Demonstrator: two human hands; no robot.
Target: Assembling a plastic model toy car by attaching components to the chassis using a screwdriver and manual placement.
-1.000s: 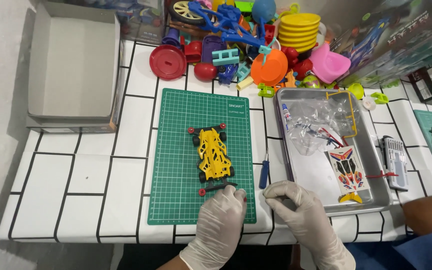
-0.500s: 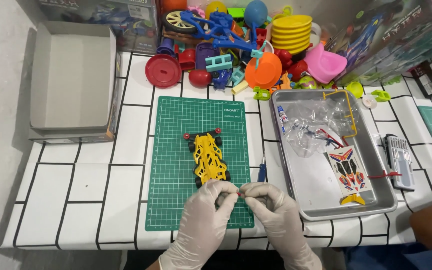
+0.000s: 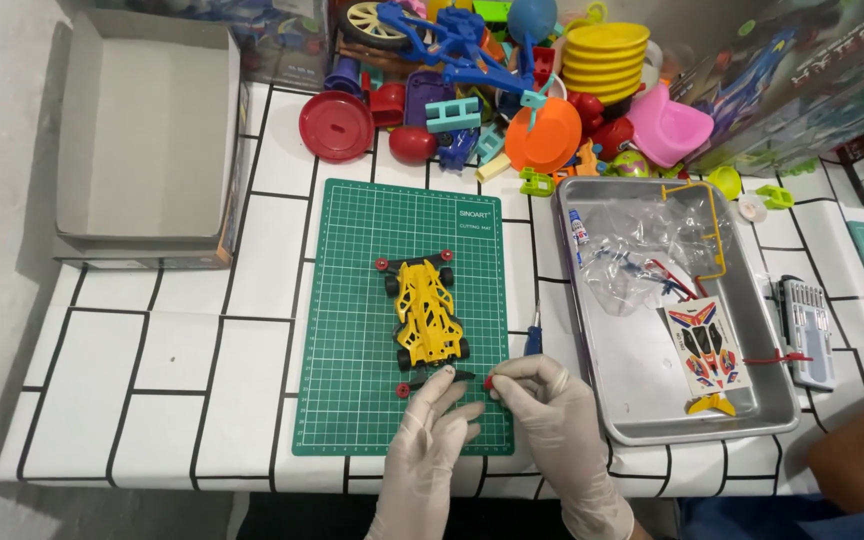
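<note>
Hobby bench, home-style: green cutting mat (image 3: 352, 300) on white tiled table (image 3: 152, 350); toy pile (image 3: 512, 90) behind; metal tray (image 3: 642, 400) (kit parts).

An open grey cardboard box (image 3: 147, 130) sits at the far left of the white tiled desk (image 3: 182, 370). Along the far edge lies a heap of plastic toys: a red round lid (image 3: 336, 126), an orange dish (image 3: 544, 136), a stack of yellow plates (image 3: 606, 55) and a pink piece (image 3: 670, 126). At the right stands a metal tray (image 3: 642, 400) holding clear bags (image 3: 642, 245) and a sticker sheet (image 3: 707, 345).
</note>
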